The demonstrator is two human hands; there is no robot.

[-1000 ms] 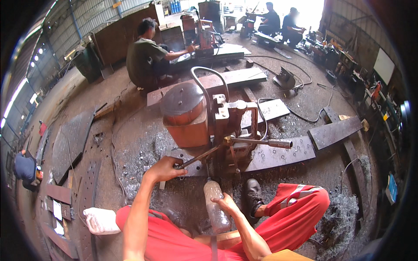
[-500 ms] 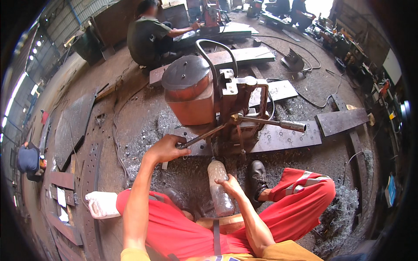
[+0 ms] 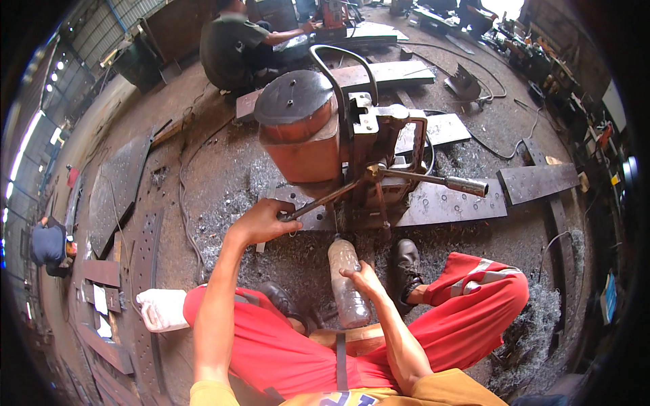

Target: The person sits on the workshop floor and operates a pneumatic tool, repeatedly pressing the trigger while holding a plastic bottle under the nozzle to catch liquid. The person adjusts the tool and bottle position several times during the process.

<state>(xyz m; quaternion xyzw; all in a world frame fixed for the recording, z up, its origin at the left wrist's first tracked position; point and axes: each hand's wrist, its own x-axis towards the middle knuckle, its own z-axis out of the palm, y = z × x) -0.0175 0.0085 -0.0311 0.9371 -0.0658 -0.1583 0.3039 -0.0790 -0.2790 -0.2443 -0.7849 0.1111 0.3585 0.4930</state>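
My left hand (image 3: 263, 222) is closed round the end of one arm of the feed handle (image 3: 332, 195) on a magnetic drill (image 3: 301, 150). The drill has an orange-red motor body with a dark round top, and it stands on a drilled steel plate (image 3: 452, 205). In my right hand (image 3: 362, 278) is a cloudy plastic bottle (image 3: 342, 260), tilted with its narrow tip toward the drill's base. The fingers wrap the bottle's right side. Around the bit, the drill's body hides most of the view.
Metal shavings (image 3: 531, 311) litter the floor. Another steel plate (image 3: 538, 183) lies at the right, and a cable (image 3: 184, 223) runs along the left. A crouching person (image 3: 233, 51) works beyond the drill; another bends (image 3: 49, 245) at far left. My shoe (image 3: 407, 262) is near the plate.
The whole view has shifted slightly, so the drill sits a little lower and to the right. Both hands keep their holds on the handle and the bottle.
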